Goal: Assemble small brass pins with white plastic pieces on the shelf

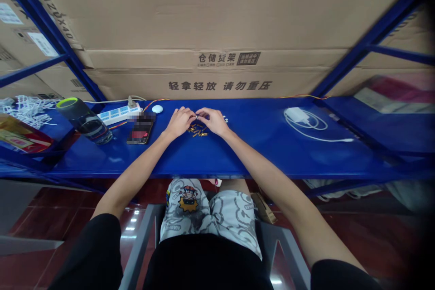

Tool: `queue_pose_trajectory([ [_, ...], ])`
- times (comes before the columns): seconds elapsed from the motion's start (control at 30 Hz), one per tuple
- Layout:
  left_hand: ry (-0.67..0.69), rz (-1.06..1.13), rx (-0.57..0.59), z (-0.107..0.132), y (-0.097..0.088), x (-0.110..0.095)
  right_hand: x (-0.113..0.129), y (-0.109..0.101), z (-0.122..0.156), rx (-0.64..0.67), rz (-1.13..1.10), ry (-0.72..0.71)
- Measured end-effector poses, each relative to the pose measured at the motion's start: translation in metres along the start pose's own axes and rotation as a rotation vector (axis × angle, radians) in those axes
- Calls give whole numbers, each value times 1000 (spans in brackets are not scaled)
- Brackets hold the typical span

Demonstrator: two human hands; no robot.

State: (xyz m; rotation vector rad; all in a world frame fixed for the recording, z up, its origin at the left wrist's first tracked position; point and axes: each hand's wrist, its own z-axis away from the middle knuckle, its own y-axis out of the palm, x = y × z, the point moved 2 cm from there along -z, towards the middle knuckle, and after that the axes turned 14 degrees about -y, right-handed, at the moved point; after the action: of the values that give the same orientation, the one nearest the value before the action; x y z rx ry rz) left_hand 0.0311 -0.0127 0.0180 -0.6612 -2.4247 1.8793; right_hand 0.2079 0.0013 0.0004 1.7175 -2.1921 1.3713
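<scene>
My left hand [181,120] and my right hand [212,120] meet over the blue shelf top [200,158]. Thumbs and fingertips are pinched together around a tiny pale or metallic piece [196,117], too small to name. Which hand bears more of it I cannot tell. Just below the fingers lies a loose pile of small brass-coloured pieces [197,132], several of them slim and cylinder-like. A few small white pieces [225,119] show beyond the right hand, partly hidden by it.
To the left are a phone [142,128], a white power strip [118,114], a round white object [157,109] and a dark bottle [84,121]. At right lies a white charger [298,115] with a coiled cable. Cardboard [217,18] walls the back; blue posts [353,61] frame the sides.
</scene>
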Motion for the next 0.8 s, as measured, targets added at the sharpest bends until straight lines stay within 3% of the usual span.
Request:
queue_pose_trajectory([
  [0.2,5,98,-12,0,-2,-3,4,-5,1,-123,-162,44],
  [0.57,1,86,-44,2,-4,-6,1,-18,-1,-110,-200,96],
  [0.7,-40,30,-24,1,-6,7,-15,-44,3,-124,-60,204],
  [0.8,-40,-1,3,1,-6,17,-25,-66,10,-35,200,224],
])
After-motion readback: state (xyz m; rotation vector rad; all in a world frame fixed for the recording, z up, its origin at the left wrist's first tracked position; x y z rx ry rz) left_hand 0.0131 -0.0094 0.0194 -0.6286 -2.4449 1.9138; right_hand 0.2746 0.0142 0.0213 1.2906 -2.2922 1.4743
